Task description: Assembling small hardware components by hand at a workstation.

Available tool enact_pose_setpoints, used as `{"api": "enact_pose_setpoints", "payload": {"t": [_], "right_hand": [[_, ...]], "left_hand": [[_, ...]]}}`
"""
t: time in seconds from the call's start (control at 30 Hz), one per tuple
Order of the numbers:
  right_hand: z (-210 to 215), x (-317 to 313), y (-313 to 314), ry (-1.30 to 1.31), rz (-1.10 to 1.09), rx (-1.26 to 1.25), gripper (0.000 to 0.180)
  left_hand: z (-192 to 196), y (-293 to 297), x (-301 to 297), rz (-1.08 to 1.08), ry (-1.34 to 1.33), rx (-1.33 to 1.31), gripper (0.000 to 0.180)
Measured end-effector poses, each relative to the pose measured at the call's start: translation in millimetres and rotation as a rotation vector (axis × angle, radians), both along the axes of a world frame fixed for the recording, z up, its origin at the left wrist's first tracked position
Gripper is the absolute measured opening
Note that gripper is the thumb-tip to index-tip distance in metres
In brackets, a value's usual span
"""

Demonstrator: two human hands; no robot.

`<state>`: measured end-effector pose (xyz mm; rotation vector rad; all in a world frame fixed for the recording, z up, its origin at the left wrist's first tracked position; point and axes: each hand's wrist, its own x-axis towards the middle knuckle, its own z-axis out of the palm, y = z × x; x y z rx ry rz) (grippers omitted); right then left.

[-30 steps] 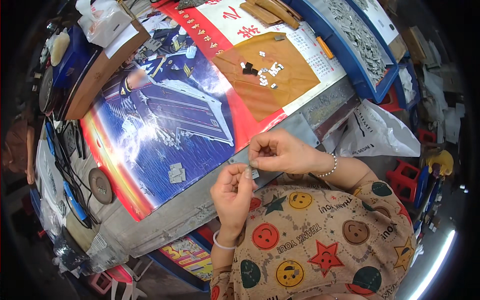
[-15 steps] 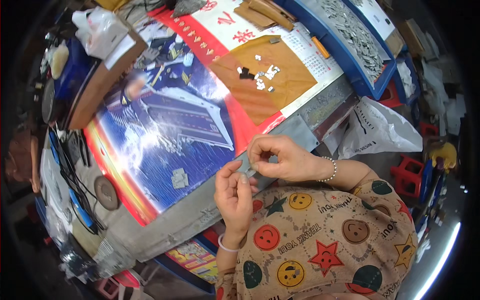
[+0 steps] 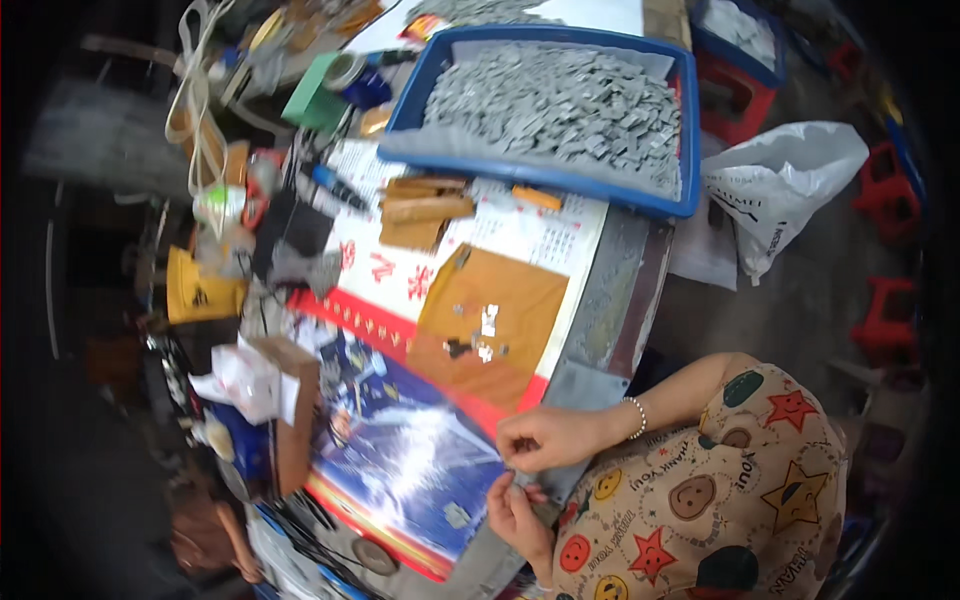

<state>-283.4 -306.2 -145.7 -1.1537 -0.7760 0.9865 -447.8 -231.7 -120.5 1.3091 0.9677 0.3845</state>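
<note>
Over the near edge of the workbench, my right hand [image 3: 556, 438] has its thumb and forefinger pinched together. Just below it, my left hand [image 3: 518, 520] has curled fingers, its tips close to the right fingertips. Whatever they hold is too small to make out. Beyond my hands lies a shiny calendar poster [image 3: 370, 480] with a blue picture. On its white part rests an amber sheet [image 3: 525, 355] with several tiny white and black pieces [image 3: 487, 347] scattered over it. A little group of grey pieces [image 3: 456, 515] sits on the poster near my left hand.
A blue tray [image 3: 440, 165] full of small grey pieces stands at the back. Before it lie brown strips [image 3: 425, 208] and an orange piece [image 3: 537, 198]. A white plastic bag [image 3: 800, 180] and red stools [image 3: 888, 320] are to the right. A brown box [image 3: 296, 440] stands left.
The view has swung up and right, so the bench appears turned and the blue tray shows whole. My hands stay close together, fingertips near each other.
</note>
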Motion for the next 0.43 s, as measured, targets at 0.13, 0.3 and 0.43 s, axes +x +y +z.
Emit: {"api": "enact_pose_setpoints", "payload": {"t": [0.13,0.3,0.43], "right_hand": [[-10,25,-22,0.105,-0.09,0.076,0.009],[-12,48,-31,0.193,-0.085,0.16,0.011],[-28,54,-51,0.127,-0.139,0.155,0.009]], "left_hand": [[-5,-20,25,-0.071,0.089,0.014,0.018],[-13,-25,47,-0.08,0.164,0.084,0.013],[-18,-38,74,-0.208,0.101,0.09,0.027]]}}
